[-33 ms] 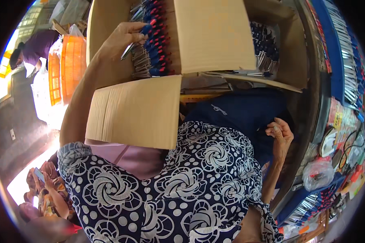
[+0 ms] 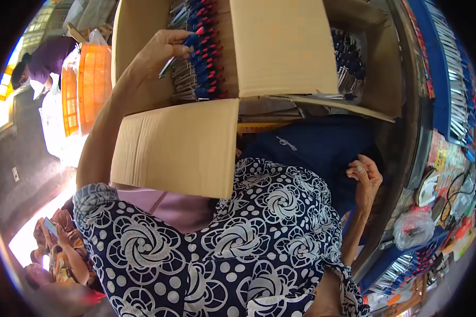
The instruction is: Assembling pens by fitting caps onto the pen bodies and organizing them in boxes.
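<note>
My left hand [image 2: 166,46] is closed in a pinch on a pen [image 2: 166,67] with a silvery end and a blue part. It is over the left cardboard box [image 2: 143,92], where many blue, silver and red-tipped pens [image 2: 201,74] lie in stacked rows. My right hand [image 2: 366,173] hovers by the dark blue cloth [image 2: 312,140] over my lap, its fingers loosely bent and a little apart. Nothing shows in it. A second box [image 2: 383,58] to the right has more dark blue and silver pens [image 2: 348,66], partly hidden by a raised flap.
Cardboard flaps [image 2: 285,47] stick up between the boxes, and another flap [image 2: 177,148] leans toward me. Blue trays [image 2: 441,79] of pens line the right side, near a clear plastic bag [image 2: 413,230]. Orange crates [image 2: 92,87] and two people are at the left.
The view has shifted very slightly. Both hands keep practically the same place, the left one still on the pen.
</note>
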`<action>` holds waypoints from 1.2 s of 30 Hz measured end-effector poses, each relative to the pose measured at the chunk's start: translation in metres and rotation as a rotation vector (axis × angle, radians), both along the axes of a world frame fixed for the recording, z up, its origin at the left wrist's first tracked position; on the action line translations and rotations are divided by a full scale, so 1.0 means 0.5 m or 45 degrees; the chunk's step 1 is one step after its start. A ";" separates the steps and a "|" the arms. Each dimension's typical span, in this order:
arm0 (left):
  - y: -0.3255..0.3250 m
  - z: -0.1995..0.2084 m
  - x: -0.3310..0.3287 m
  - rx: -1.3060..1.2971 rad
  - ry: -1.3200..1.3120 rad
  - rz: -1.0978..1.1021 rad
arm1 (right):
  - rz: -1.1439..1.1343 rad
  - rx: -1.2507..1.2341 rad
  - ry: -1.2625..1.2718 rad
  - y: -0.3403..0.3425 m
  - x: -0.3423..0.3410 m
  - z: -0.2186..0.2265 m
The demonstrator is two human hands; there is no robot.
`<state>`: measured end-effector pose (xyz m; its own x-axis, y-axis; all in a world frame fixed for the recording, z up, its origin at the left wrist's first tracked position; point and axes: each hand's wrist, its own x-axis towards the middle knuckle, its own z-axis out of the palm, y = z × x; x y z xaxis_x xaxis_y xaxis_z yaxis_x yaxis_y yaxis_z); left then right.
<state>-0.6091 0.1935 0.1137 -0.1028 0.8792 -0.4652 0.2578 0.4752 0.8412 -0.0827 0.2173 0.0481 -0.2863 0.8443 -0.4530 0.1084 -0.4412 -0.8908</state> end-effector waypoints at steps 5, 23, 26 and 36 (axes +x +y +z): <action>-0.030 -0.062 0.000 -0.167 0.075 0.062 | 0.023 -0.116 -0.086 0.001 0.021 -0.015; -0.085 -0.119 0.057 -0.050 0.707 -0.481 | 0.113 -0.230 -0.269 0.017 0.018 -0.028; -0.091 -0.124 0.058 -0.034 0.704 -0.469 | 0.093 -0.242 -0.270 0.010 0.021 -0.032; -0.089 -0.118 0.073 0.053 0.932 -0.576 | 0.083 -0.270 -0.276 -0.005 0.037 -0.043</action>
